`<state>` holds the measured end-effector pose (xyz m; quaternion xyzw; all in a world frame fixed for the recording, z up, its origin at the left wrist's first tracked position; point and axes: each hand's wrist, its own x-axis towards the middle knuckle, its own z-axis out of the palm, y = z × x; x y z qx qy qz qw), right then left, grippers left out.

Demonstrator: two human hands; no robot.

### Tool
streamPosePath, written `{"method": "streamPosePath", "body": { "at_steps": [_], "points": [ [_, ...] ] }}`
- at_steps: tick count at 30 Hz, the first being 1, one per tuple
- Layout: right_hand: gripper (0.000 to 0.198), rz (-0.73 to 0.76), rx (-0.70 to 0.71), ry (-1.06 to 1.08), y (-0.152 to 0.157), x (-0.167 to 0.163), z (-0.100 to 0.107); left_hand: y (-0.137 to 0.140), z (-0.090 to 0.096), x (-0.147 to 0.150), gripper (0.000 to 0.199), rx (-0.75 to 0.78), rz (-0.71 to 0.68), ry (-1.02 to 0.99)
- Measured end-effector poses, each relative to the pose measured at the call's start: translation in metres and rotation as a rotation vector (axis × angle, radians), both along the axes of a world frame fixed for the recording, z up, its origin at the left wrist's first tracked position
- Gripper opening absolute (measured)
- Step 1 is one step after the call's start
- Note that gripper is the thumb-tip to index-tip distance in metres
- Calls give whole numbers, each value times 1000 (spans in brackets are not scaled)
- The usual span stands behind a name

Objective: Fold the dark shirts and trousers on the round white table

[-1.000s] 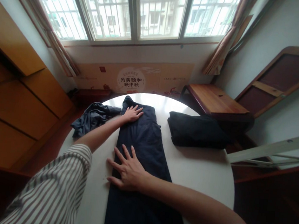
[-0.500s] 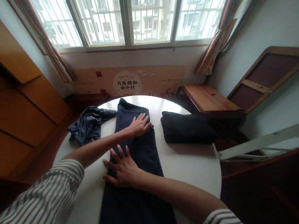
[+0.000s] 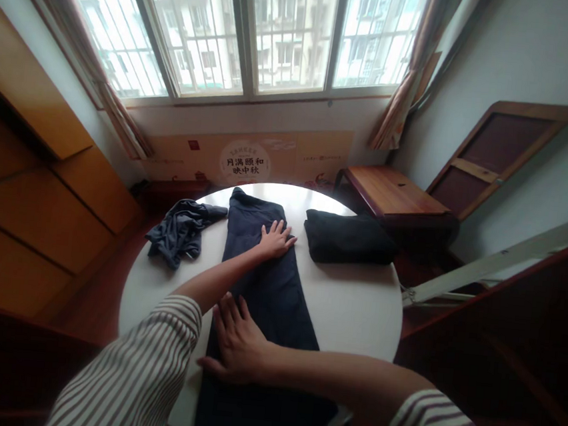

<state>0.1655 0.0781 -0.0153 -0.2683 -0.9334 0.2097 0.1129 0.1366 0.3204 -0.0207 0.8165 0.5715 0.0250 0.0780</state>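
A pair of dark navy trousers point(image 3: 276, 292) lies lengthwise, folded narrow, down the middle of the round white table point(image 3: 349, 313), its lower end running over the near edge. My left hand point(image 3: 276, 240) rests flat on the upper part, by the right edge of the cloth, fingers spread. Nearer to me, my right hand point(image 3: 239, 342) presses on the cloth at its left edge, fingers stretched out and the thumb reaching past that edge. Neither hand grips anything. My forearms hide parts of the trousers.
On the table's left lies a crumpled grey-blue garment point(image 3: 182, 230); on its right sits a folded black garment point(image 3: 346, 238). Behind stands a low wooden table point(image 3: 396, 190) beneath the curtain. An orange wooden cabinet point(image 3: 64, 205) is at the left, a pale metal bar point(image 3: 500, 267) at the right.
My right hand has slid toward me along the trousers, its fingers closer together. My left hand stays on the upper part, slightly nearer the right edge. The camera view has shifted a little.
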Motion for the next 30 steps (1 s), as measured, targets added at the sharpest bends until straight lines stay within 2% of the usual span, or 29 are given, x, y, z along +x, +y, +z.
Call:
{"method": "streamPosePath", "body": {
  "at_steps": [3,4,6,8,10,12,15,17,20,23,27,30],
  "points": [
    [91,86,-23,57,-31,14,12,1,2,2,71,-22,13,-30],
    [85,108,-33,74,-36,19,17,1,3,1,70,-29,8,-54],
    [60,102,-55,87,-34,28,28,-4,8,-4,66,-23,-8,-125],
    [44,-20,-34,70,-13,39,38,-14,15,-17,60,33,-30,-204],
    [45,-197,67,52,22,54,44,-31,22,-35,54,123,-56,-252],
    [42,-294,196,57,61,71,42,-52,25,-58,50,185,-87,-251],
    [51,-259,244,-52,106,95,28,-80,22,-97,48,180,-125,-171],
    [61,-243,210,-170,117,106,15,-93,16,-122,48,140,-102,-104],
    [69,-255,176,-253,107,115,1,-102,12,-150,48,85,-27,-64],
    [70,-239,181,-254,83,121,-2,-107,20,-161,42,137,-32,-103],
    [74,-222,171,-242,53,129,0,-116,39,-155,38,195,-77,-144],
    [79,-192,164,-211,28,141,-1,-134,43,-145,37,201,-130,-161]
  ]
}}
